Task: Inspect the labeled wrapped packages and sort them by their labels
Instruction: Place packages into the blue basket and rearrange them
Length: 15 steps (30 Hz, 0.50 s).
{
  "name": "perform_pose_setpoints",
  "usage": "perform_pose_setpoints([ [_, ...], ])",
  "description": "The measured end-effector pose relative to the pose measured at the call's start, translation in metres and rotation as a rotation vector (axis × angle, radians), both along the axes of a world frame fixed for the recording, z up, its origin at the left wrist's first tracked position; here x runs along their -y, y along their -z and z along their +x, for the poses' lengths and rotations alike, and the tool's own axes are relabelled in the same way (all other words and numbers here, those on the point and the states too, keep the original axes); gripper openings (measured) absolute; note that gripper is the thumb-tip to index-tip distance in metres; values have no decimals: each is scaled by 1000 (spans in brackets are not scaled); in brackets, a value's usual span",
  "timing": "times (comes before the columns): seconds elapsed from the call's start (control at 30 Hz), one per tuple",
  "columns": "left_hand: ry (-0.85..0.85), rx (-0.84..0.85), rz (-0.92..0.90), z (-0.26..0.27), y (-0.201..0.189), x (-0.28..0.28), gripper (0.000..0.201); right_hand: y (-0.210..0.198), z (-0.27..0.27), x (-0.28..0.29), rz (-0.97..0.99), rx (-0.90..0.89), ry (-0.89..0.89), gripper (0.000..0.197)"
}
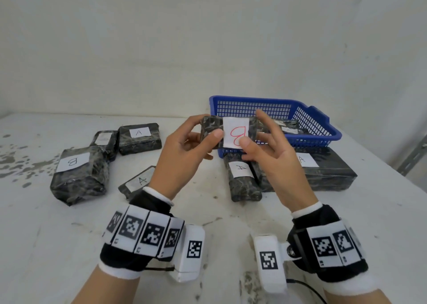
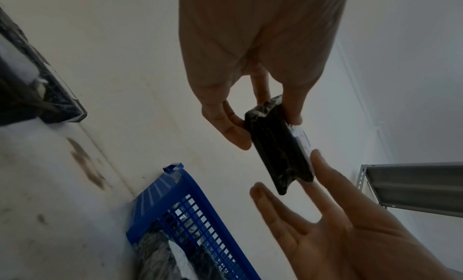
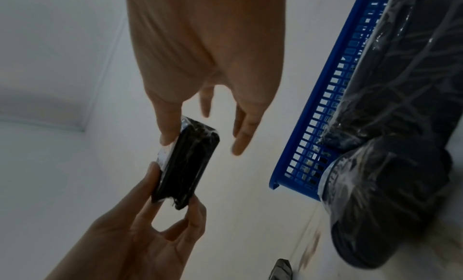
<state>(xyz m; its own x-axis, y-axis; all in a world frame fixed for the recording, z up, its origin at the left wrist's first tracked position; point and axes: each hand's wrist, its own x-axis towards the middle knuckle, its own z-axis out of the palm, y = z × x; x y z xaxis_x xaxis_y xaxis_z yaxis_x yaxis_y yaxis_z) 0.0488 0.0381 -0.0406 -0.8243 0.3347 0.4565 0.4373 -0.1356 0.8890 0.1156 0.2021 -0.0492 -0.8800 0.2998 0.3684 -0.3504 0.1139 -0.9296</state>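
Above a stained white bench (image 1: 208, 211), both hands hold a black wrapped package (image 1: 209, 130) labelled B before the blue basket (image 1: 312, 128): left hand (image 1: 184, 155) fingers clamp its end, right hand (image 1: 272, 155) thumb presses the label, other fingers spread

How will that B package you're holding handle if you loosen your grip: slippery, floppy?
The B package probably stays stiff: it keeps a straight block shape though the left hand and right hand hold only its ends. Its shiny wrap looks slippery, so it may slide. Fingertips carry it, so it seems light.
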Motion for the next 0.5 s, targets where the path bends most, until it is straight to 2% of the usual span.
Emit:
perform_pose_setpoints([
  [0.07, 14, 14, 5, 2, -1, 1, 22, -2, 1, 1, -9, -14, -34, 56],
  [0.17, 57, 38, 16, 3, -2, 1, 39, -4, 1, 2, -57, -33, -24, 48],
  [0.37, 67, 31, 22, 3, -1, 3, 48, -6, 2, 7, -55, -43, -21, 58],
  [0.5, 56, 18, 2, 3, 0, 1, 44, -6, 3, 10, -40, -47, 8, 59],
])
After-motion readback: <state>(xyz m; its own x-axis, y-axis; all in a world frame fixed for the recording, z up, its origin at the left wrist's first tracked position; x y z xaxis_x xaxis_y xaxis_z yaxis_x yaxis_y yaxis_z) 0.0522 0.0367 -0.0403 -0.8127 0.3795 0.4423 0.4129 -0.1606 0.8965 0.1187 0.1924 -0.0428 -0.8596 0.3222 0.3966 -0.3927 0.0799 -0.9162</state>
